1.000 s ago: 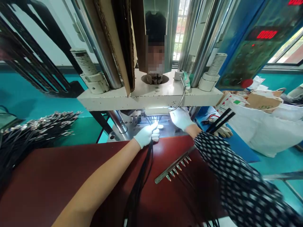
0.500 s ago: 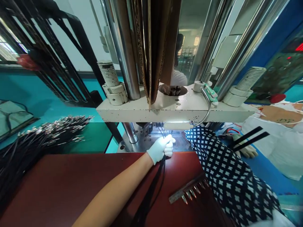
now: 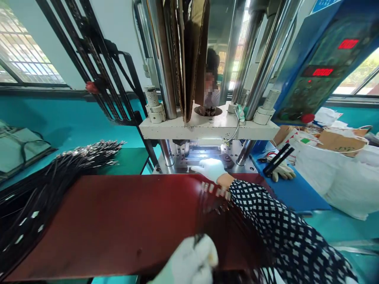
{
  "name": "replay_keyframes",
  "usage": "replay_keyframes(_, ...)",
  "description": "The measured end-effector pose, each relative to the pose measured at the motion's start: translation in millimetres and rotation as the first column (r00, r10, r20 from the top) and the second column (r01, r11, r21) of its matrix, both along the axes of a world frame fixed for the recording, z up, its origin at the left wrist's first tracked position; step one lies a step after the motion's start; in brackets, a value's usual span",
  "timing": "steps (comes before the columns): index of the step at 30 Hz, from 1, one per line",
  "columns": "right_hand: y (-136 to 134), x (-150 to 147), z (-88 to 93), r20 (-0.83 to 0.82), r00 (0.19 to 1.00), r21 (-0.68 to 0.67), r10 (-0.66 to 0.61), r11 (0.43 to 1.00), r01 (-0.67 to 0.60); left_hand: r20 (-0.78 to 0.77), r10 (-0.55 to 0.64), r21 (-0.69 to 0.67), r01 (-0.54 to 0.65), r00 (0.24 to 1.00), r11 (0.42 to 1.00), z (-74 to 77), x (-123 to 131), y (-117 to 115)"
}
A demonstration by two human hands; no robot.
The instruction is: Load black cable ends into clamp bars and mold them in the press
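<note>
My left hand point(image 3: 189, 260), in a white glove, is low at the near edge of the dark red table point(image 3: 118, 221). Its fingers are closed around black cables point(image 3: 233, 228), which streak blurred across the table's right part. My right hand point(image 3: 211, 169), also gloved, reaches to the front of the press bed point(image 3: 204, 152) under the white press plate point(image 3: 207, 128), fingers stretched out to the left. Just below its wrist is a row of metal terminals point(image 3: 214, 190), blurred. My right sleeve point(image 3: 284, 236) is black with white checks.
A large bundle of black cables with metal tips point(image 3: 74, 157) lies at the left. A control panel with red digits point(image 3: 322, 72) and a red button point(image 3: 308, 117) stand right. A glove and black bars point(image 3: 280, 165) lie on a blue surface, beside white bags point(image 3: 340, 177). A person point(image 3: 211, 85) is behind the press.
My left hand has pulled back from the press bed to the table's near edge, drawing the cables with it. My right hand is back in view at the bed's front. The view has tilted.
</note>
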State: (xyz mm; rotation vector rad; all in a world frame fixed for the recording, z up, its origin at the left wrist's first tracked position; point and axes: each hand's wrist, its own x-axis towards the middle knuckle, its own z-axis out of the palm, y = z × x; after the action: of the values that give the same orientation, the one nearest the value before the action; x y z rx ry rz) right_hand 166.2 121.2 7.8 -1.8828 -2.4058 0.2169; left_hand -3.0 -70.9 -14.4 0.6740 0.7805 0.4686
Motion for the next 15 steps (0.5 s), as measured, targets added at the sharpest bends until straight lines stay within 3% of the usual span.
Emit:
replay_keyframes(2, -8, 5, -6.2, -0.018, 1.0, -0.034, 0.02, 0.999, -0.021, -0.052, 0.18, 0.122, -0.172, 0.982, 0.977, 9.8, -35, 13)
replay_keyframes(4, -15, 10, -11.0, -0.034, 0.998, -0.043, 0.061, 0.997, -0.063, -0.119, 0.423, 0.335, -0.364, 0.898, 0.869, 26.2, -81, 49)
replay_keyframes(6, -20, 14, -14.1, -0.042, 0.992, -0.008, 0.115, 0.993, -0.115, -0.229, 0.511, 0.499, -0.351, 0.829, 0.792, 42.4, -128, 93)
replay_keyframes(7, -22, 14, -15.3, -0.045, 0.989, 0.016, 0.144, 0.989, -0.144, -0.333, 0.552, 0.584, -0.293, 0.764, 0.757, 48.6, -146, 113)
replay_keyframes(9, -24, 12, -17.4, -0.049, 0.979, 0.057, 0.197, 0.979, -0.194, -0.515, 0.68, 0.746, -0.118, 0.523, 0.656, 54.5, -163, 143)
replay_keyframes(11, -27, 9, -20.2, -0.056, 0.972, 0.088, 0.23, 0.97, -0.225, -0.551, 0.771, 0.83, 0.114, 0.32, 0.546, 50.0, -150, 155)
replay_keyframes(13, -28, 8, -23.2, -0.075, 0.965, 0.116, 0.252, 0.963, -0.243, -0.572, 0.776, 0.787, 0.444, 0.266, 0.428, 35.5, -113, 155)
replay_keyframes(15, -25, 11, -24.8, -0.107, 0.957, 0.149, 0.269, 0.956, -0.252, -0.649, 0.681, 0.651, 0.71, 0.338, 0.268, 15.5, -70, 150)
